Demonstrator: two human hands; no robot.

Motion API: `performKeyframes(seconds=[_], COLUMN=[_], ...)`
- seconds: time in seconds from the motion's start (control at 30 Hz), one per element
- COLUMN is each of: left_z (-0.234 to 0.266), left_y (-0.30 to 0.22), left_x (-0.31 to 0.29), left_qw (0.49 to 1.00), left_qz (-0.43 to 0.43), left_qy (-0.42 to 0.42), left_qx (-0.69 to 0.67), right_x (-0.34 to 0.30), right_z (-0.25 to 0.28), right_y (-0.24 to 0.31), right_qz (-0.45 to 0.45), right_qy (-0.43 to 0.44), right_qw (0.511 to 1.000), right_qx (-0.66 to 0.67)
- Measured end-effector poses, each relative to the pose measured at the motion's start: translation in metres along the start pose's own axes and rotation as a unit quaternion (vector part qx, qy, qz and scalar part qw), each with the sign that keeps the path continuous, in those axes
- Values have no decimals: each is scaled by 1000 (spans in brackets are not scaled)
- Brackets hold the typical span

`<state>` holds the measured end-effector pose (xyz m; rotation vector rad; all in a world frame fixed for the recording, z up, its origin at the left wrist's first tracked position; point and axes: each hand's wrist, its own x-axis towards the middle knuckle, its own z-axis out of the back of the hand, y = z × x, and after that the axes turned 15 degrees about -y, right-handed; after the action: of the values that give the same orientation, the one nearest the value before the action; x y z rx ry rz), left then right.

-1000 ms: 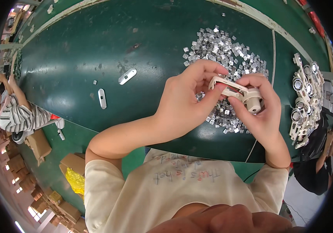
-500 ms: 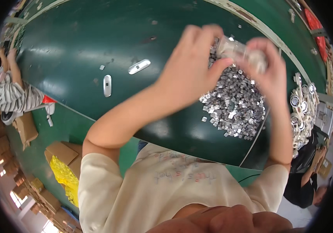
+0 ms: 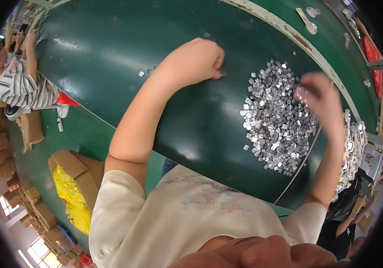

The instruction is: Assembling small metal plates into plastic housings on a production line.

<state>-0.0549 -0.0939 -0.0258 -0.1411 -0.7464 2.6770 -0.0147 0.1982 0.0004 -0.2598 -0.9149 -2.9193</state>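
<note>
Low in the frame, the shirt (image 3: 191, 219). Mid-right, the right hand (image 3: 319, 96) has let go of the white part and pinches bits over the pile (image 3: 274, 120). Higher, the left hand (image 3: 198, 60), clenched, presses the counter (image 3: 111, 49). The part is gone from view.

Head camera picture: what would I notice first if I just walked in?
Probably the glittering heap of small silver parts on the dark green table, right of the middle. Both hands are over the table: the left hand is curled just left of the heap, while the right hand is blurred at its right edge. Bright yellow stuff in a cardboard box glows at lower left.
</note>
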Motion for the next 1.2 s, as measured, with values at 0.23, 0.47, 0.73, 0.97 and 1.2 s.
performKeyframes(seconds=[0.23, 0.47, 0.73, 0.97, 1.2], left_z=[-19, -44, -36, -39, -38], left_y=[-55, -70, -94, -95, -101], left_x=[0, -15, -32, -37, -46], left_qw=[903, 878, 750, 759, 759], left_qz=[51, 36, 154, 136, 118], left_qy=[23, -87, 5, 30, 55], left_qx=[-427, -468, -644, -636, -638], right_x=[-67, -66, -75, -81, -84], right_z=[-14, 5, 10, 6, -1], right_y=[-1, 6, 21, 31, 35], right_qz=[87, -200, -228, -94, 316], right_qy=[-85, -44, 11, -98, -237], right_qw=[991, 915, 817, 900, 918], right_qx=[-54, 348, 529, 415, 27])
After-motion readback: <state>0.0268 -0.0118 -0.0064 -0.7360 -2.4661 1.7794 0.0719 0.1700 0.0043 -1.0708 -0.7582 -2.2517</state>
